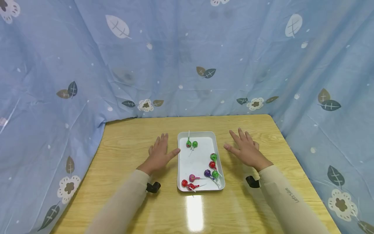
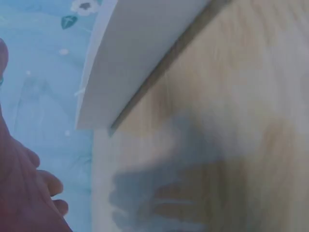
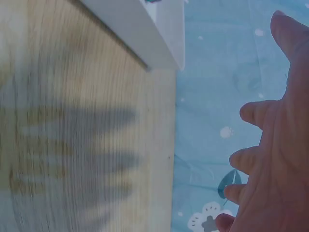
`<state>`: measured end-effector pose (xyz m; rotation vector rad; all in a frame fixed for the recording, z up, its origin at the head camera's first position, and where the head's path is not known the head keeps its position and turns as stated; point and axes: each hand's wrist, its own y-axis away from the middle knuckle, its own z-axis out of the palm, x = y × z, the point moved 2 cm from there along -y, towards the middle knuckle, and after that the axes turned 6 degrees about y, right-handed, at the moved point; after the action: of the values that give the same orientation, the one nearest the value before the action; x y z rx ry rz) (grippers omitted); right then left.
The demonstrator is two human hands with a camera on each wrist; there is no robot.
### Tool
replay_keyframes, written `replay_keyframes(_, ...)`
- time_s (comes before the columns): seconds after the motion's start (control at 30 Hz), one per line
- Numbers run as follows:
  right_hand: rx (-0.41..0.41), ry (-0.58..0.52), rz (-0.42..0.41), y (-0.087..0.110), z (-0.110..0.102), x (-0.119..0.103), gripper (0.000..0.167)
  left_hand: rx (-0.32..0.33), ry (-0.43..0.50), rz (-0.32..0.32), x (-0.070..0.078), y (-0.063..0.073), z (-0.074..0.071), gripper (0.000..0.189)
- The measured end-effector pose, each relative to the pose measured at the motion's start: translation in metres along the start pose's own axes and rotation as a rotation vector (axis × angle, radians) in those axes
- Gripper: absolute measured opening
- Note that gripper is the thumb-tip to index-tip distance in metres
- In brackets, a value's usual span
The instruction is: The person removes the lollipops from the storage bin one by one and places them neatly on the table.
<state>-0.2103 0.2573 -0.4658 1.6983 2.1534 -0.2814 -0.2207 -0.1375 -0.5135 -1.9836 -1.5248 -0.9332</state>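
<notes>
A white rectangular tray (image 1: 196, 162) lies on the table with several wrapped lollipops in it. Two green lollipops (image 1: 194, 144) sit near its far left corner. Along the right side are a green lollipop (image 1: 213, 156), a red lollipop (image 1: 212, 164), a purple lollipop (image 1: 207, 173) and another green one. A pink lollipop (image 1: 192, 177) and two red lollipops (image 1: 184, 183) rest at the near left. My left hand (image 1: 159, 156) hovers beside the tray's left wall, fingers spread and holding nothing. Past the right wall, my right hand (image 1: 246, 150) is likewise spread, with nothing in it.
The wooden table (image 1: 131, 139) carries the tray, and a bright reflection shows on its near part. A blue patterned curtain (image 1: 175, 58) hangs behind and along both sides. Each wrist wears a black device (image 1: 252, 182). Hand shadows fall on the wood in both wrist views.
</notes>
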Motion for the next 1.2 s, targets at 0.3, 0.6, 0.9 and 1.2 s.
replay_keyframes(0.3, 0.007, -0.071, -0.089, -0.003, 0.012, -0.02, 0.085, -0.034, 0.408, -0.111, -0.001, 0.01, 0.034, 0.107)
replay_keyframes(0.6, -0.007, -0.166, -0.162, -0.003, 0.026, -0.034, 0.084, 0.04, 0.764, -0.004, -0.004, 0.012, 0.062, 0.09)
replay_keyframes(0.9, 0.038, -0.347, -0.241, -0.012, 0.037, -0.054, 0.077, 0.099, 0.814, 0.078, -0.013, 0.01, 0.065, 0.083)
replay_keyframes(1.2, 0.068, -0.389, -0.208, -0.024, 0.045, -0.071, 0.06, 0.142, 0.819, 0.087, -0.013, 0.012, 0.072, 0.08)
